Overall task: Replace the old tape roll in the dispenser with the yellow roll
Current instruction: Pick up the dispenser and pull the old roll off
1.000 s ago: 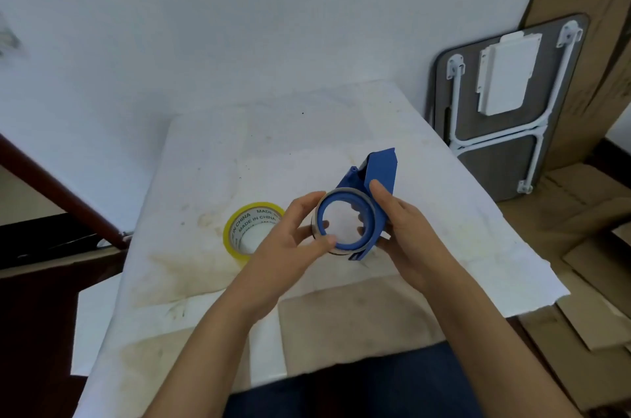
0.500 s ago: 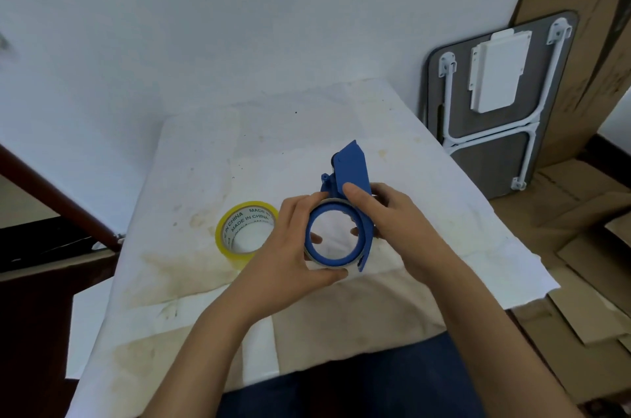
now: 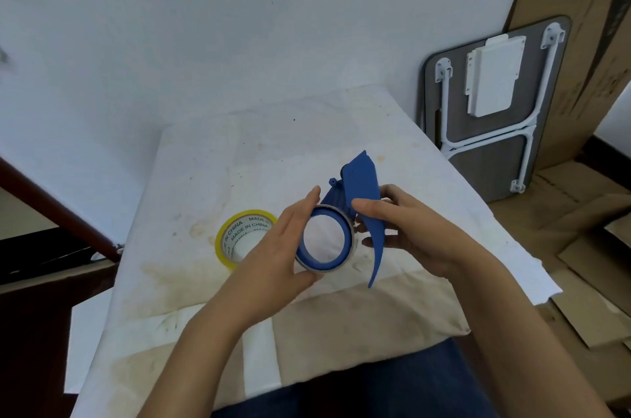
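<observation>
White wall [image 3: 239,24] behind stained white-covered table [image 3: 280,144]. Folded grey table with white legs [image 3: 495,110] leans on wall; flattened cardboard [image 3: 580,58] behind and below it.

Blue plastic tape dispenser [image 3: 362,192] held above table, near-empty old roll [image 3: 326,240] at its hub.
Yellow tape roll [image 3: 239,236] lies flat to its left, "MADE IN CHINA" printed inside.

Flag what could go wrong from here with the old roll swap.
1. The left hand cups the old roll only at its rim, held in the air above the table; it could slip off and drop.
2. The right hand pinches the blue dispenser near its front end; any cutter there could nick a finger.
3. The yellow roll lies right beside the left wrist and could get knocked.
</observation>
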Motion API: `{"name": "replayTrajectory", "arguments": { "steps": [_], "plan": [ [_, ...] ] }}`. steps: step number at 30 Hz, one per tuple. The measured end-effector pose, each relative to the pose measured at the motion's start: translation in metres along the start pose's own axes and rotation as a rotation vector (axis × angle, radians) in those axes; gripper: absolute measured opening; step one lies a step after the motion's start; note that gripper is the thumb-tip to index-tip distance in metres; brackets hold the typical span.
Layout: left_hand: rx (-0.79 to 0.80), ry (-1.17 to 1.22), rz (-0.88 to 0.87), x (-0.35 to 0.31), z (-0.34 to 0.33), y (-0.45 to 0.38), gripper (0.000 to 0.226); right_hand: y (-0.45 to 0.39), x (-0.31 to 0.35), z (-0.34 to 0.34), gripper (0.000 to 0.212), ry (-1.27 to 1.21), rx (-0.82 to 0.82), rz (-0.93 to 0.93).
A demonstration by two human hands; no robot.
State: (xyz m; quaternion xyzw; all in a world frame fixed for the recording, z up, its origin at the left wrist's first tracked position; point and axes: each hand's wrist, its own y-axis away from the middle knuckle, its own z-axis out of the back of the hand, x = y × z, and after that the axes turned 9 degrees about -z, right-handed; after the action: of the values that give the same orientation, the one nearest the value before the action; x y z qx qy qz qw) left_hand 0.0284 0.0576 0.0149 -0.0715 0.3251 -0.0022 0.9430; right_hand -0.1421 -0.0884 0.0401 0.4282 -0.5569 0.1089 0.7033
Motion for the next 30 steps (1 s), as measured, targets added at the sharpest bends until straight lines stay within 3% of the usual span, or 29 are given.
{"name": "replayTrajectory", "arguments": {
  "steps": [9,13,16,23,27,30],
  "plan": [
    [-0.223,-0.012,0.028,-0.017,-0.012,-0.014,0.107,-0.003,0.001,-0.012,0.047,-0.228,-0.092,0.042],
    [-0.37,0.035,0.13,-0.022,-0.013,-0.018,0.101,-0.001,-0.001,-0.011,0.046,-0.284,-0.084,0.059],
    [-0.407,0.087,0.173,-0.025,-0.015,-0.02,0.099,0.0,-0.002,-0.01,0.056,-0.301,-0.082,0.054],
    [-0.425,0.13,0.127,-0.019,-0.012,-0.023,0.084,-0.003,-0.004,-0.011,0.043,-0.401,-0.099,0.094],
    [-0.491,0.381,0.216,-0.025,0.01,-0.024,0.061,-0.01,-0.006,-0.019,0.045,-0.29,-0.297,0.173],
    [-0.491,0.367,0.331,-0.007,0.04,-0.032,0.067,-0.016,0.0,-0.02,0.05,-0.156,-0.466,0.243]
  ]
}}
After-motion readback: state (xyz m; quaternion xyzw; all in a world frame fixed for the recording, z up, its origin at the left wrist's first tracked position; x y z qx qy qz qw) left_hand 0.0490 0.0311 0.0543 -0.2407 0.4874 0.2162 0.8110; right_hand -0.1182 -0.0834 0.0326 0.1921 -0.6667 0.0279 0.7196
